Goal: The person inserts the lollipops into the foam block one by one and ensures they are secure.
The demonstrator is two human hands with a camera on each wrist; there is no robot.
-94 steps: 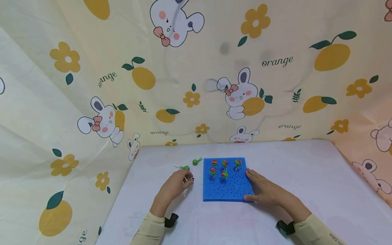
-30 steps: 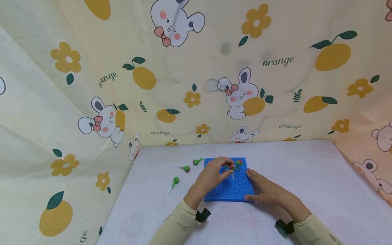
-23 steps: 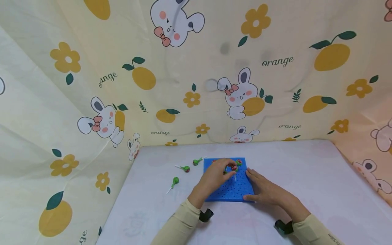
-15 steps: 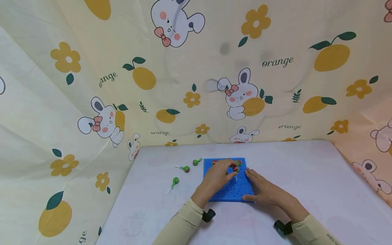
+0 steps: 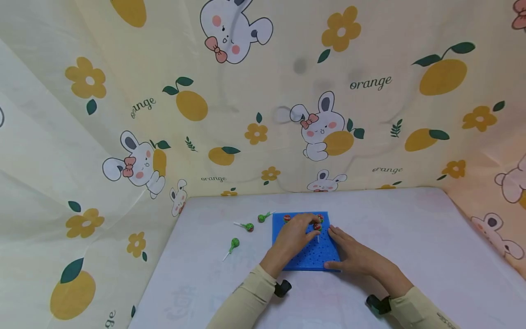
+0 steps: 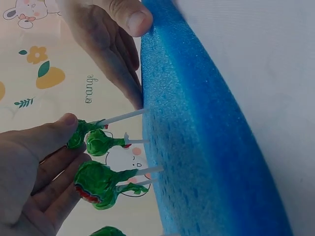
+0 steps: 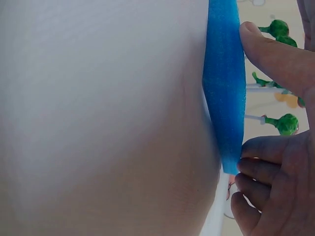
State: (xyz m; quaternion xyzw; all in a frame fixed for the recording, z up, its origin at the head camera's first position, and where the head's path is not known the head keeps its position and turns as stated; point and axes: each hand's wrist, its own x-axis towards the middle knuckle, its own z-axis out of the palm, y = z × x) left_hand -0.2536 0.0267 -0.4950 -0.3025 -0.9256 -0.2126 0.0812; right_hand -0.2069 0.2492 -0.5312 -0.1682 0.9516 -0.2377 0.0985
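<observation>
My left hand [image 5: 292, 236] is over a blue foam board [image 5: 308, 262] full of small holes, pinching a green-and-red wrapped lollipop [image 5: 317, 226]. In the left wrist view, thumb and fingers hold that lollipop [image 6: 78, 135] by its head, and its white stick reaches the board's face. Several other lollipops [image 6: 96, 181] stand by their sticks in the board; in the head view my left hand hides some of them. My right hand [image 5: 356, 257] rests at the board's right edge, thumb near the front corner and fingers extended along the side, touching the foam [image 7: 225, 98].
Left of the board, three lollipops lie loose on the white table [image 5: 197, 292]: one near its back corner [image 5: 261, 218], one slightly nearer [image 5: 249, 226], one closest to me [image 5: 234, 243]. A patterned curtain [image 5: 230, 146] hangs behind the table.
Three seconds ago my left hand was at the loose lollipops on the left. It has carried one over the board and edged slightly right with it. My right hand has stayed at the board's edge.
</observation>
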